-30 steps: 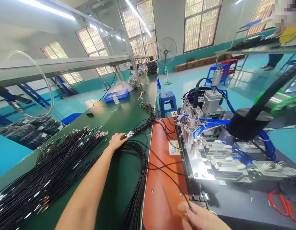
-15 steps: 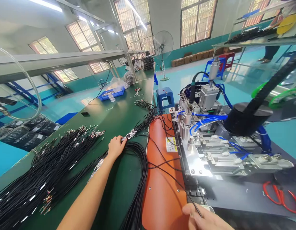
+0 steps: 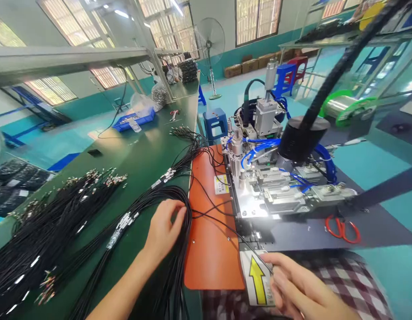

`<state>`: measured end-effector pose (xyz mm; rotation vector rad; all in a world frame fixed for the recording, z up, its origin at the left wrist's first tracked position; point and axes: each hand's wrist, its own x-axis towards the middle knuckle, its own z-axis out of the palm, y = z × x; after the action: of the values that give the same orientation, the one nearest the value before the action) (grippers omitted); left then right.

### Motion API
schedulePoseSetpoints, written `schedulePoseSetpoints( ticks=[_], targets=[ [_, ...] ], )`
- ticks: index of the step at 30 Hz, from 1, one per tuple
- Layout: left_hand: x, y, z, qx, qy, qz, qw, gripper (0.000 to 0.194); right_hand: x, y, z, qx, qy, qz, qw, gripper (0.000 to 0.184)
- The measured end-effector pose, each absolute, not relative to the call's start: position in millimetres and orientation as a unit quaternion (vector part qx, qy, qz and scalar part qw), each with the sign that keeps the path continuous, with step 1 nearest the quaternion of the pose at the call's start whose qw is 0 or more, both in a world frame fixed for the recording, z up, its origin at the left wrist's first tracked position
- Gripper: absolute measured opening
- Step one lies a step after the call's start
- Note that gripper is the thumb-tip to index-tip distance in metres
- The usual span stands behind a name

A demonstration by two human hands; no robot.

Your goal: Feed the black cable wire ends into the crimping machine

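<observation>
My right hand (image 3: 292, 284) pinches a thin black cable (image 3: 246, 242) between thumb and fingers, at the lower right. This cable runs up and left across the orange board (image 3: 214, 253). At the inner edge of a looped bundle of black cables (image 3: 189, 226) is my left hand (image 3: 166, 224), thumb and forefinger tips brought together on the cables. White labels (image 3: 124, 226) wrap the strands beside it, and more labels (image 3: 164, 178) lie farther up. A card with a yellow arrow (image 3: 258, 278) sits beneath the right hand.
A metal machine (image 3: 272, 178) with blue air tubes stands right of the board. Red-handled scissors (image 3: 342, 229) lie in front of it. A large pile of black cables (image 3: 59, 222) covers the green table's left side. A blue tray (image 3: 134, 120) stands farther back.
My left hand has left the labelled part of the cables and moved down to the looped bundle. The right hand still pinches its cable, now raised further into view. The camera view has shifted.
</observation>
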<state>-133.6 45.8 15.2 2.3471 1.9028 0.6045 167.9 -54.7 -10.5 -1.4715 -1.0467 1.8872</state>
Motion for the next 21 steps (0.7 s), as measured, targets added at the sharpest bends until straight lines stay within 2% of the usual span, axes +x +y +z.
schedulePoseSetpoints(
  ticks=[2,5,11,14,16,19,21],
  targets=[
    [-104,22,15,0.85,0.465,0.232,0.088,0.013,177,-53,-4,-0.564,-0.44,0.655,0.245,0.047],
    [-71,12,12,0.93,0.277,0.224,0.096,0.016,184,-50,-1,-0.559,-0.482,0.633,0.232,0.04],
    [-30,21,3,0.828,0.327,0.42,0.174,0.013,183,-50,-16,-0.508,-0.461,0.68,0.259,0.035],
    [-11,14,9,0.808,0.309,0.452,0.216,0.013,180,-47,-19,-0.471,-0.463,0.696,0.284,0.033],
    [-3,9,16,0.838,0.292,0.389,0.248,0.009,180,-44,-17,-0.464,-0.472,0.688,0.297,0.031],
    [-1,4,25,0.884,0.315,0.206,0.277,0.029,186,-40,-11,-0.47,-0.475,0.678,0.306,0.03],
    [-5,3,27,0.895,0.337,0.111,0.269,0.023,193,-39,-7,-0.478,-0.462,0.681,0.308,0.032]
  ],
)
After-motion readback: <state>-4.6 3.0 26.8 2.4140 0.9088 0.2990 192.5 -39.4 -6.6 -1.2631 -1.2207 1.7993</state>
